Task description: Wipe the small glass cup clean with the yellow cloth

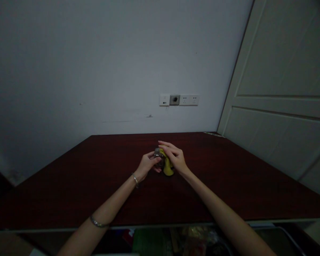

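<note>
Ctr frame, over a dark red table (96, 185): 2 bare arms come up from the bottom edge and meet. L hand (146, 164), bracelet (134, 179) at wrist, pinches a small silvery object (158, 153) from frame-left. R hand (176, 158) is clamped on a yellow cloth (168, 168) pressed against it from frame-right, cloth hanging lengthwise toward the tabletop. Object sits between both hands, equally near. Behind, upper ctr: wall sockets (179, 100).

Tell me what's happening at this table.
A person works with both bare hands above the dark red table. The left hand grips a small shiny object, too dim to identify. The right hand presses a yellow cloth against it, and the cloth's end hangs down toward the tabletop. Wall sockets sit behind, and a white door stands to the right.
</note>
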`<action>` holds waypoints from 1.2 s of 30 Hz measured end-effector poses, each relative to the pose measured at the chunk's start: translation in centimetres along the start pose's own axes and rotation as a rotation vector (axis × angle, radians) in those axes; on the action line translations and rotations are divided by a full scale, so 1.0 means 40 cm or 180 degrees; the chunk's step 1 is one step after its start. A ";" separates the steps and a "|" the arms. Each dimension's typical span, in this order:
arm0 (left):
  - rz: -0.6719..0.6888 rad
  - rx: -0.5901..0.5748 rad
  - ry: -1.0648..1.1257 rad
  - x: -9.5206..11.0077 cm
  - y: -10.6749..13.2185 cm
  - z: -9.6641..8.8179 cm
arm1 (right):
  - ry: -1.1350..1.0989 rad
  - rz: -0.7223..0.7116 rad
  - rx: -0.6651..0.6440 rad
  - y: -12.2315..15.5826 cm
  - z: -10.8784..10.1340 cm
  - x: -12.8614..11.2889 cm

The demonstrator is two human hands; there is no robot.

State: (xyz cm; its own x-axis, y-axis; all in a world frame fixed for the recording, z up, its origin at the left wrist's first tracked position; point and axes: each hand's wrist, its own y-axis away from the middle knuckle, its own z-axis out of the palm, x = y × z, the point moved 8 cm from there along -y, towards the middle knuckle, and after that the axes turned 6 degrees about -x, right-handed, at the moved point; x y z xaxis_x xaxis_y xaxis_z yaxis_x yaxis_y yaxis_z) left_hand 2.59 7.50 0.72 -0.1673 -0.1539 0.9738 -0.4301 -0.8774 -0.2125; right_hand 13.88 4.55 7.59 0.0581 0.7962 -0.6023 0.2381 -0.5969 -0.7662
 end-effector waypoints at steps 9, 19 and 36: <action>0.0062 -0.0080 0.0010 -0.007 -0.001 -0.003 | 0.0250 -0.0079 0.0046 -0.001 0.004 0.001; 0.0069 -0.0111 0.0014 -0.006 0.002 -0.008 | 0.0621 -0.0679 -0.0351 0.015 0.033 -0.058; -0.0137 0.0259 -0.0178 0.013 -0.006 -0.029 | 0.0236 0.0265 -0.0776 0.007 0.029 0.040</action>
State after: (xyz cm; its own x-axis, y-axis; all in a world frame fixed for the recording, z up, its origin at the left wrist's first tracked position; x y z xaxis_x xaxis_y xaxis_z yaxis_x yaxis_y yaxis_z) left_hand 1.58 8.17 1.18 -0.0993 -0.1383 0.9854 -0.3618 -0.9175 -0.1653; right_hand 12.91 5.53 6.15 0.1559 0.7558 -0.6359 0.4555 -0.6263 -0.6327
